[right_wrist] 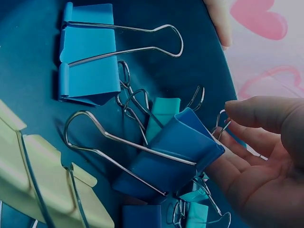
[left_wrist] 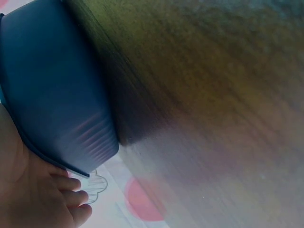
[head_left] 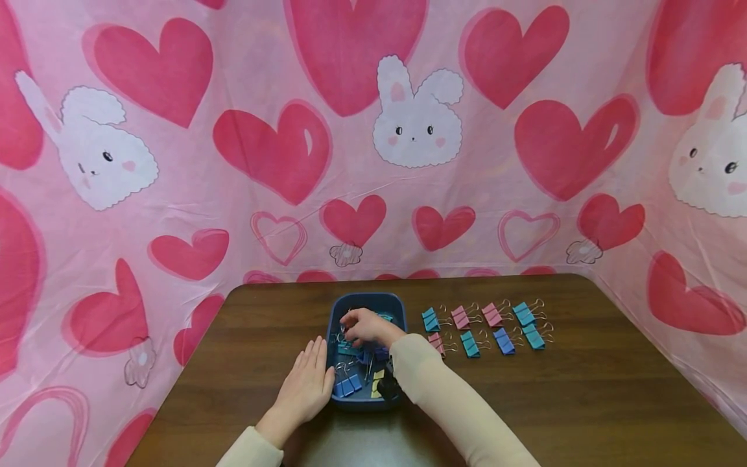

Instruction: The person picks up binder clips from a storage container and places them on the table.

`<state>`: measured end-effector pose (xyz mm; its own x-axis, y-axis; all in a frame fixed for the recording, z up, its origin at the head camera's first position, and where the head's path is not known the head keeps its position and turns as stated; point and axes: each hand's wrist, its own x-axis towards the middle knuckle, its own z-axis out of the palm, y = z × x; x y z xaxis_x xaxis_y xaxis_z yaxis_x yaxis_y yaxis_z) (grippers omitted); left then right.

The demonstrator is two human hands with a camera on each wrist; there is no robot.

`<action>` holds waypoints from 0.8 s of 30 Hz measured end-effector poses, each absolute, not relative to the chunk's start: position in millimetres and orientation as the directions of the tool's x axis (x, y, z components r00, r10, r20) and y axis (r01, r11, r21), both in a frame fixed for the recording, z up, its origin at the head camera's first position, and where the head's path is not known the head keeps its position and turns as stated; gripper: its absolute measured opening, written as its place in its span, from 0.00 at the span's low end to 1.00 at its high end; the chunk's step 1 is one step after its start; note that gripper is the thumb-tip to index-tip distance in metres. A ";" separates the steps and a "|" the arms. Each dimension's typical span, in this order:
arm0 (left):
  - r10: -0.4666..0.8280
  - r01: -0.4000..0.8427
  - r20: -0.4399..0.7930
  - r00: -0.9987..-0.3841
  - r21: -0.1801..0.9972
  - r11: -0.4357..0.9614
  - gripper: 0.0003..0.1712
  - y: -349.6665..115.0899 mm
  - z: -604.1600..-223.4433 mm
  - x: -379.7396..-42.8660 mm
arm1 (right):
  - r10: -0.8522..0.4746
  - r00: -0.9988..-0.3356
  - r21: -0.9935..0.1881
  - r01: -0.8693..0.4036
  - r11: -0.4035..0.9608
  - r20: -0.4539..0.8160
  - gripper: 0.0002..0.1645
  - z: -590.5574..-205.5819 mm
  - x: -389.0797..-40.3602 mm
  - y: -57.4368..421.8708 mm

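Observation:
A dark blue plastic bin holds several binder clips. My left hand lies against the bin's left rim with its fingers straight. In the left wrist view its fingertips show past the rim. My right hand reaches inside the bin; thumb and fingers pinch a binder clip's wire handle. Just beside those fingers, a dark blue binder clip leans over teal ones. A lighter blue binder clip and a pale yellow one lie at the bin's near end.
Right of the bin, several binder clips stand in two rows on the brown wooden table. The back row has a teal clip and a pink clip; the front row includes a blue clip. A pink heart-print cloth hangs behind.

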<state>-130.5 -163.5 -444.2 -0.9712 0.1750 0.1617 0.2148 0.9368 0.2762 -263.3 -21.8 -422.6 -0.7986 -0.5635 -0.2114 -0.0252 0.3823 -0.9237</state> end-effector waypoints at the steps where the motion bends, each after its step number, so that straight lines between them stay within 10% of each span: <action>1: 0.175 0.215 0.162 -0.971 0.275 0.937 0.34 -163.6 -444.4 -130.7 | -0.559 -0.802 -0.925 -0.023 0.379 -0.209 0.22 -422.9 -263.5 -21.5; 24: 0.176 0.218 0.165 -0.971 0.290 0.932 0.34 -164.6 -443.7 -128.9 | -0.508 -0.858 -0.942 -0.102 0.318 -0.078 0.07 -417.2 -272.7 -4.4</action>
<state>-128.9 -164.6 -443.7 -0.9706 0.1759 0.1646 0.2180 0.9320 0.2897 -272.7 -4.4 -417.2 -0.8581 -0.5075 -0.0781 -0.1025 0.3184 -0.9424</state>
